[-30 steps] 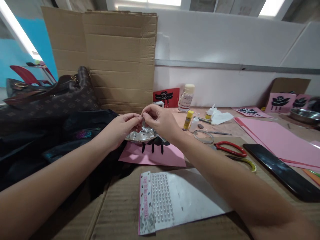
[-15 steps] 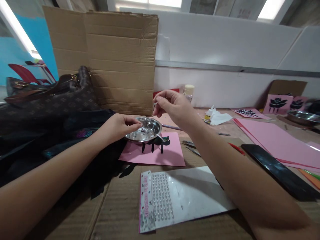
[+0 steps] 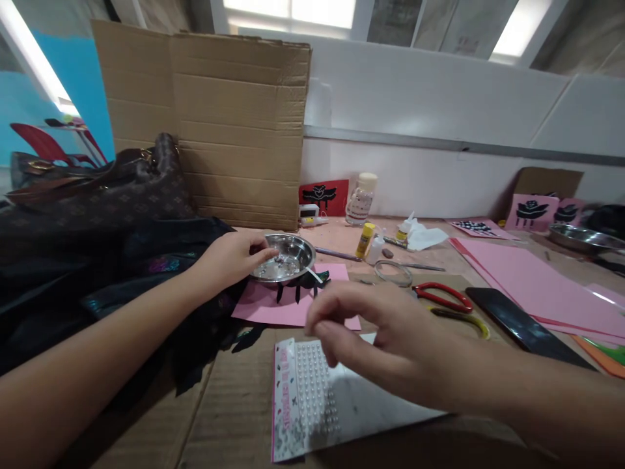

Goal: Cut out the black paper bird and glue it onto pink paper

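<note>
My left hand [image 3: 229, 260] is over the left side of a shiny metal bowl [image 3: 306, 244], its thumb and fingers curled together; what they pinch, if anything, is too small to tell. Small bits lie in the bowl, and a white strip [image 3: 314, 275] sticks out over its rim. Beneath the bowl is a pink card [image 3: 263, 312] with black cut-out shapes [image 3: 297, 293]. My right hand [image 3: 375, 326] is closed in a pinch above a sheet of pearl stickers [image 3: 312, 384]; any small thing between its fingertips is hidden.
Red-handled scissors [image 3: 444, 296], a black phone [image 3: 522, 329] and pink sheets [image 3: 527, 280] lie at the right. Glue bottles [image 3: 375, 249] and a glue stick [image 3: 364, 240] stand behind. Black fabric [image 3: 195, 326] and a brown handbag [image 3: 112, 189] fill the left, before a cardboard panel [image 3: 234, 130].
My right hand has come down and nearer, from above the bowl's right side to over the pearl sticker sheet. My left hand stays at the bowl, shifted slightly left.
</note>
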`<state>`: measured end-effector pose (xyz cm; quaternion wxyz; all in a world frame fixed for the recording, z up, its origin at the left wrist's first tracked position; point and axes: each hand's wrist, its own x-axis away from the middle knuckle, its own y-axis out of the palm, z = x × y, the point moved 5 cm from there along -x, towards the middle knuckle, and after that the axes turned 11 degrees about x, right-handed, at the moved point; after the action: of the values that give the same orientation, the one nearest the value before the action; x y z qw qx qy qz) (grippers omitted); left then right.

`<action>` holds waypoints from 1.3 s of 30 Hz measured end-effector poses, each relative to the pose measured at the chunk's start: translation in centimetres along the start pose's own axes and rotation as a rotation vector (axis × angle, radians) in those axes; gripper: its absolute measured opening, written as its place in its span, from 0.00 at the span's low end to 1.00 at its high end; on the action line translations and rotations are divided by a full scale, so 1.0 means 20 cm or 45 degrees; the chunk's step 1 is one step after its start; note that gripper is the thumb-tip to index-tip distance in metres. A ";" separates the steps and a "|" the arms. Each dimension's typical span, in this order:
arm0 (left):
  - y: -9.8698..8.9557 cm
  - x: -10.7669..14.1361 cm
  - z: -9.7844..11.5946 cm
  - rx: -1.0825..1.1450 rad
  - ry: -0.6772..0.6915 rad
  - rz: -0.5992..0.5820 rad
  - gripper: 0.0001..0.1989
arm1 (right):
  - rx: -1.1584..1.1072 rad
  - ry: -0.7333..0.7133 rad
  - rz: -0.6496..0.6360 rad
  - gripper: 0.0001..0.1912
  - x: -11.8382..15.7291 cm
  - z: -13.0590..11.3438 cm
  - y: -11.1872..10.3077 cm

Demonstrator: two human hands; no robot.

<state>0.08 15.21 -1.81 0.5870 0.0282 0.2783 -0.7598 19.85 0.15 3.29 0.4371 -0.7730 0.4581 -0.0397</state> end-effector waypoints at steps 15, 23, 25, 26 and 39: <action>0.33 0.24 0.27 0.053 0.052 -0.187 0.14 | -0.703 0.667 0.112 0.14 0.28 0.50 0.23; 0.51 0.36 0.18 0.250 -0.076 -0.260 0.07 | -0.722 0.639 0.144 0.15 0.28 0.53 0.25; 0.52 0.38 0.16 0.264 -0.074 -0.270 0.07 | -0.732 0.608 0.142 0.16 0.28 0.53 0.25; 0.52 0.38 0.17 0.266 -0.072 -0.274 0.07 | -0.728 0.594 0.137 0.17 0.28 0.52 0.25; 0.53 0.40 0.19 0.321 -0.149 -0.291 0.05 | -0.716 0.570 0.132 0.15 0.28 0.51 0.25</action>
<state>8.36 4.79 -5.68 0.5037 0.0253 0.1476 -0.8508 24.38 1.60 -8.45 0.0976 -0.8110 0.5739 -0.0583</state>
